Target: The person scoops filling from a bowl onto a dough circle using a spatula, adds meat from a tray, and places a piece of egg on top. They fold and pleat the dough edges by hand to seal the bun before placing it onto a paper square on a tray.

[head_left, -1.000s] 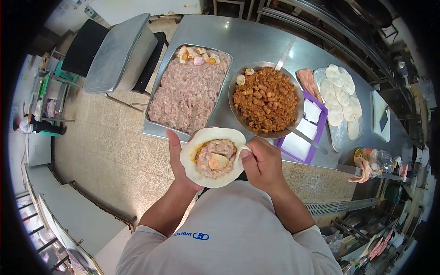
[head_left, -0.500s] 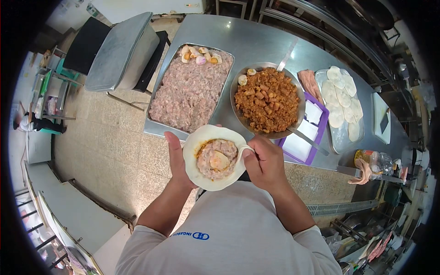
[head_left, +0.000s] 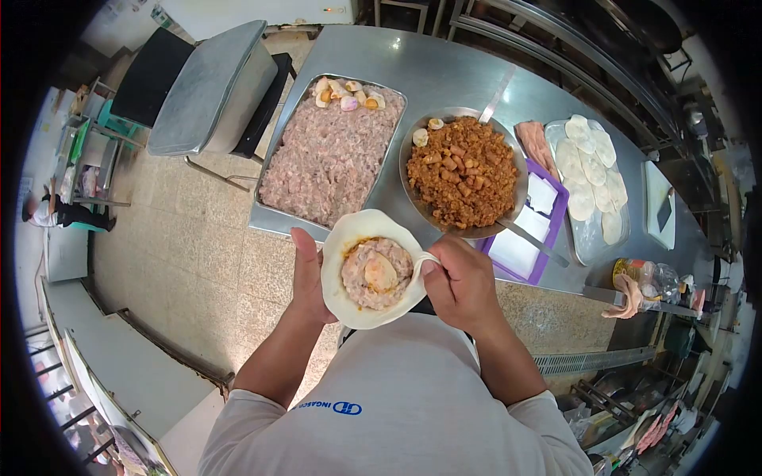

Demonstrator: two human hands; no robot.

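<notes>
A round white dough wrapper (head_left: 367,317) is held in front of my chest, cupped up at its edge. Pink minced meat filling (head_left: 355,274) with orange sauce lies in its middle, and a pale piece of egg (head_left: 380,271) sits on top. My left hand (head_left: 308,278) supports the wrapper from below and the left side, thumb raised; its other fingers are mostly hidden under the dough. At the right rim, my right hand (head_left: 464,284) pinches a fold of dough between thumb and fingers.
On the steel table (head_left: 444,67) stand a tray of minced meat (head_left: 325,155) with egg pieces, a bowl of brown cooked filling (head_left: 460,174), a purple-rimmed tray (head_left: 548,258) and a tray of dough rounds (head_left: 591,170). A person (head_left: 59,210) is far left.
The wrapper's rim has risen and drawn inward a little, making a deeper cup. Both hands have stayed in nearly the same place.
</notes>
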